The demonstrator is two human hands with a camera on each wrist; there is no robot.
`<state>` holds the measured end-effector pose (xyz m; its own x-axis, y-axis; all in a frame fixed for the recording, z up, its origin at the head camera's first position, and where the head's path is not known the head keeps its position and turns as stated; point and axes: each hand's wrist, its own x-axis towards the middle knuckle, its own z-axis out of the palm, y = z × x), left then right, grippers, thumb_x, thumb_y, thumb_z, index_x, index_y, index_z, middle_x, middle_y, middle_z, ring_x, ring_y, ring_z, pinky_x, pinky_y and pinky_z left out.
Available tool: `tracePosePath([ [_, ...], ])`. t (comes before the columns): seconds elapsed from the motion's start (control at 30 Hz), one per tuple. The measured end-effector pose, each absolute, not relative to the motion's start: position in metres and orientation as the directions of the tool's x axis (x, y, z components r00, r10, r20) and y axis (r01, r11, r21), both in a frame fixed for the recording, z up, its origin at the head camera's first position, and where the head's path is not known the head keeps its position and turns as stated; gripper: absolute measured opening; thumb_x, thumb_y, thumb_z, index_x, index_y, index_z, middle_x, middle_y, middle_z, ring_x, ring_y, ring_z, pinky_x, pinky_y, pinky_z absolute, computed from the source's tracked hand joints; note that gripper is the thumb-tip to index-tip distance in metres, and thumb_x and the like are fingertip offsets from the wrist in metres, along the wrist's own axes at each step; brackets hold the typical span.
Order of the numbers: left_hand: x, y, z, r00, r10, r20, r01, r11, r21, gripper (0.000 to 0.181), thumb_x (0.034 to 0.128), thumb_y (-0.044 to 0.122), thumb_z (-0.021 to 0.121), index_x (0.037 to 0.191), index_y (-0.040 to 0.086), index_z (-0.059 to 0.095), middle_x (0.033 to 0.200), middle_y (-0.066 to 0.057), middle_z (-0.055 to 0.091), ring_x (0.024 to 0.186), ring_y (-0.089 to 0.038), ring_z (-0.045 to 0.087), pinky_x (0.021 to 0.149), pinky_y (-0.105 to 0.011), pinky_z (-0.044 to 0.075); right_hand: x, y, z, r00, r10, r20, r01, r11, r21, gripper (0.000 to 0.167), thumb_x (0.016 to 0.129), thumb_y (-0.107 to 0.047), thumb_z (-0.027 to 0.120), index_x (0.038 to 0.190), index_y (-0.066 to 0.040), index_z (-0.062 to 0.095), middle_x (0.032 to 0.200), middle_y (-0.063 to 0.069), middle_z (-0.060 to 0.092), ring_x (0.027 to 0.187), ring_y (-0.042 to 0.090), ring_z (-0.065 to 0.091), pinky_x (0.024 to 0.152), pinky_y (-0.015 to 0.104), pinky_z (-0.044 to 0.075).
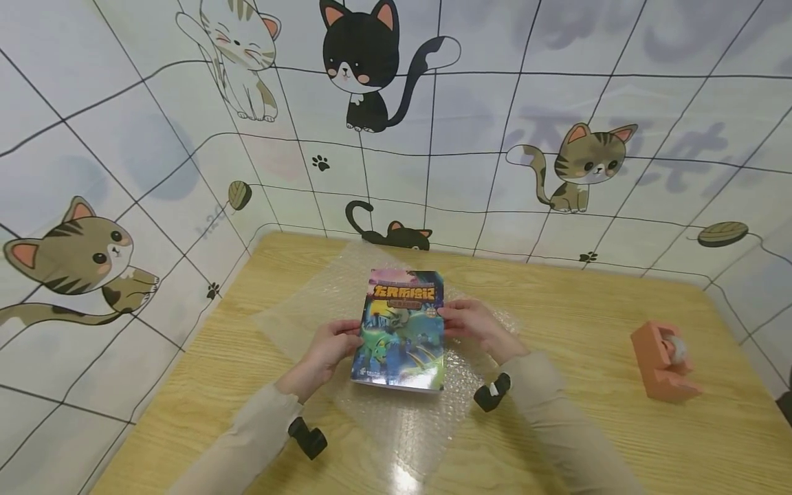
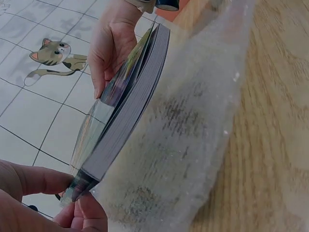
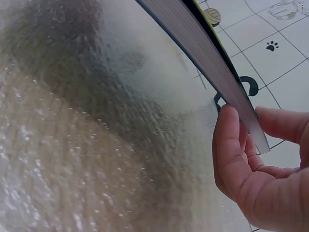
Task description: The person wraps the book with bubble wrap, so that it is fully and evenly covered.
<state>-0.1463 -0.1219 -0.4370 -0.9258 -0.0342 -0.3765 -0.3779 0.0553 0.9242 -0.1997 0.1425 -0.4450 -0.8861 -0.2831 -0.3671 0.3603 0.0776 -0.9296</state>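
A book with a colourful, glossy cover [image 1: 402, 330] is held above a sheet of bubble wrap [image 1: 328, 295]. My left hand [image 1: 328, 354] pinches its left edge, thumb on the cover and fingers beneath. On the opposite edge, my right hand [image 1: 476, 326] grips the book in the same way. In the left wrist view the book's page block [image 2: 130, 106] shows side-on, with the left hand [image 2: 53, 198] at the near corner. The right wrist view has the right hand [image 3: 265, 169] pinching the book [image 3: 217, 67] between thumb and fingers, over the bubble wrap [image 3: 87, 145].
An orange tape dispenser [image 1: 665, 364] with a roll of tape stands at the right of the wooden table [image 1: 575, 309]. Behind and to the left hangs a pale gridded sheet [image 1: 470, 165] printed with cartoon cats. Dark devices are strapped at both wrists.
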Motion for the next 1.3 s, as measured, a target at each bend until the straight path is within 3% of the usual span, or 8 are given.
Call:
tracePosePath([
  [0.67, -0.148, -0.127, -0.461, -0.928, -0.061, -0.367, -0.372, 0.183, 0.91, 0.035, 0.074, -0.013, 0.06, 0.108, -0.014, 0.057, 0.091, -0.016, 0.062, 0.073, -0.016, 0.055, 0.062, -0.026, 0.049, -0.198, 0.128, -0.465, -0.897, -0.215, -0.387, 0.362, 0.145, -0.921, 0.031, 0.091, 0.0, 0.055, 0.114, 0.019, 0.048, 0.079, 0.004, 0.061, 0.066, 0.009, 0.059, 0.066, 0.024, 0.054],
  [0.97, -0.149, -0.126, -0.463, -0.926, -0.072, -0.372, -0.376, 0.284, 0.882, 0.033, 0.076, -0.011, 0.062, 0.109, -0.013, 0.058, 0.093, -0.017, 0.061, 0.076, -0.019, 0.056, 0.062, -0.028, 0.051, -0.198, 0.122, -0.469, -0.914, -0.142, -0.38, 0.341, 0.24, -0.909, 0.028, 0.088, 0.003, 0.058, 0.11, 0.018, 0.052, 0.09, 0.015, 0.06, 0.066, 0.011, 0.059, 0.063, 0.025, 0.054],
  [1.3, -0.148, -0.124, -0.465, -0.969, -0.032, -0.247, -0.232, 0.472, 0.851, 0.029, 0.0735, -0.008, 0.067, 0.101, -0.014, 0.061, 0.085, -0.016, 0.063, 0.075, -0.02, 0.061, 0.061, -0.031, 0.054, -0.196, 0.116, -0.467, -0.933, -0.056, -0.355, 0.3, 0.422, -0.856, 0.024, 0.085, 0.0, 0.064, 0.105, 0.013, 0.06, 0.097, 0.022, 0.062, 0.07, 0.018, 0.064, 0.059, 0.03, 0.055],
])
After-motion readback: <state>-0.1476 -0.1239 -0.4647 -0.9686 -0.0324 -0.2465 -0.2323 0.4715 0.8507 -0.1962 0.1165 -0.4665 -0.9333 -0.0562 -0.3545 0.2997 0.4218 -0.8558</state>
